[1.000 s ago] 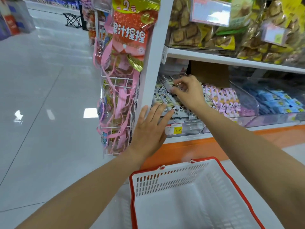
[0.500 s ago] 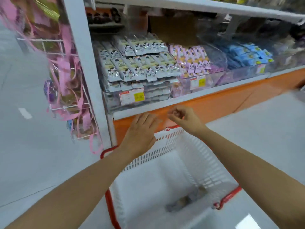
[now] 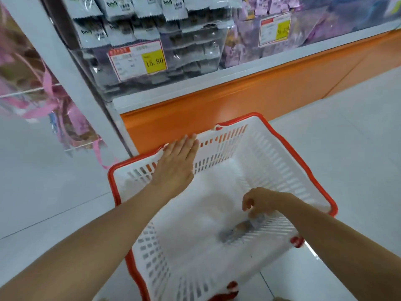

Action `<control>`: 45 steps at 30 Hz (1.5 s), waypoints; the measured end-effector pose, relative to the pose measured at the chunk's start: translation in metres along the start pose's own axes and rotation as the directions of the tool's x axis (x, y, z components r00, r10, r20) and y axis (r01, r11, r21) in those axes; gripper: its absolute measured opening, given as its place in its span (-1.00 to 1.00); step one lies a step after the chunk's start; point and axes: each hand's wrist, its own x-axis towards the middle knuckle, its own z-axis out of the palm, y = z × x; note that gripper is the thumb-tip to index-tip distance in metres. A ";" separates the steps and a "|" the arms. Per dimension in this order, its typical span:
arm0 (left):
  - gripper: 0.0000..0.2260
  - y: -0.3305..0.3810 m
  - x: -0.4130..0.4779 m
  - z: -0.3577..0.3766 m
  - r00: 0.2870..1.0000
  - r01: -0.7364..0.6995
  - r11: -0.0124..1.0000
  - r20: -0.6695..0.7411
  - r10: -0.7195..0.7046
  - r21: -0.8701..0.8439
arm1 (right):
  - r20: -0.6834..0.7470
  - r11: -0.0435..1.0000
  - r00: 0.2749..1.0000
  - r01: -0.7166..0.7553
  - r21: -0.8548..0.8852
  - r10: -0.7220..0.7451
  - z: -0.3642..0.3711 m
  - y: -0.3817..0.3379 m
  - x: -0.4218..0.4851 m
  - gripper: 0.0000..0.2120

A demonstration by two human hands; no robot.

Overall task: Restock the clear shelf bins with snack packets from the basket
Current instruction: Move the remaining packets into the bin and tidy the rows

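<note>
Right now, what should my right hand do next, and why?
Probably pinch the packet firmly and lift it toward the bin. The right hand curls its fingers at the packet's end on the basket floor, grip unclear in the blur, while the left hand lies flat on the rim.

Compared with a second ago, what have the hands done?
The right hand came down from the shelf bin into the basket and reaches the packet lying there; a grip is unclear. The left hand dropped from the shelf post onto the basket's rim. The shelf bin stays stocked.
</note>
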 end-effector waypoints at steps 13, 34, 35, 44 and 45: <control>-0.31 -0.002 0.000 0.009 0.999 0.001 1.000 -0.047 0.000 0.011 | 0.004 0.998 0.998 -0.058 -0.010 0.058 0.014 0.014 0.007 -0.79; -0.74 0.001 -0.006 -0.033 0.964 0.149 0.532 0.243 0.111 -0.833 | -0.602 0.194 0.766 0.641 0.743 -0.226 -0.071 -0.068 -0.059 -0.71; -0.77 0.000 -0.006 -0.036 0.964 0.152 0.521 0.242 0.109 -0.840 | -0.607 0.189 0.757 0.650 0.736 -0.241 -0.071 -0.070 -0.063 -0.73; -0.76 -0.007 -0.010 -0.070 0.999 0.011 0.631 0.033 0.023 -0.776 | -0.593 0.502 0.782 0.597 0.625 -0.191 -0.085 -0.085 -0.095 -0.70; -0.76 -0.008 -0.010 -0.075 0.999 -0.006 0.640 0.018 0.031 -0.768 | -0.618 0.540 0.766 0.599 0.591 -0.174 -0.088 -0.089 -0.098 -0.70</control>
